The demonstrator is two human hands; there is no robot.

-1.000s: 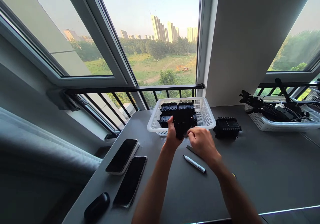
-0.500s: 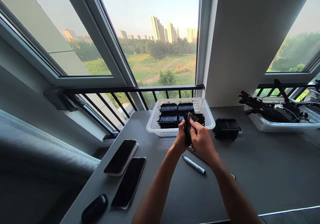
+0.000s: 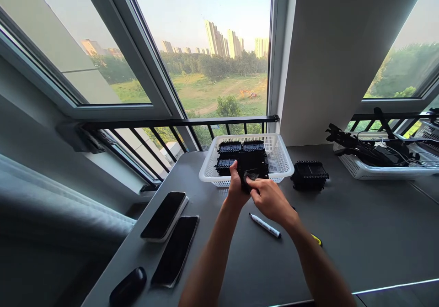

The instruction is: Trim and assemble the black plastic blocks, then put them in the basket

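My left hand (image 3: 236, 190) is closed on the left side of a black part with toothed edges (image 3: 253, 161), held above the front of a white plastic basket (image 3: 210, 172). Closed fingers of my right hand (image 3: 272, 200) press a small dark grey cloth (image 3: 252, 177) on the near end of that part. Several similar black toothed pieces (image 3: 230, 147) lie in the basket, partly hidden behind the held one. Another black toothed piece (image 3: 310, 176) sits on the table to the right of the basket.
A white marker (image 3: 265, 225) lies below my hands. Two phones (image 3: 163, 216) and a dark rounded mouse-like object (image 3: 128, 287) are at the left. A yellow-and-black object (image 3: 317, 240) peeks past my right forearm. Another white basket (image 3: 375, 173) holds black parts and cables.
The held black part has turned from edge-on to showing its broad face. My right hand with the cloth has shifted down to its near end.
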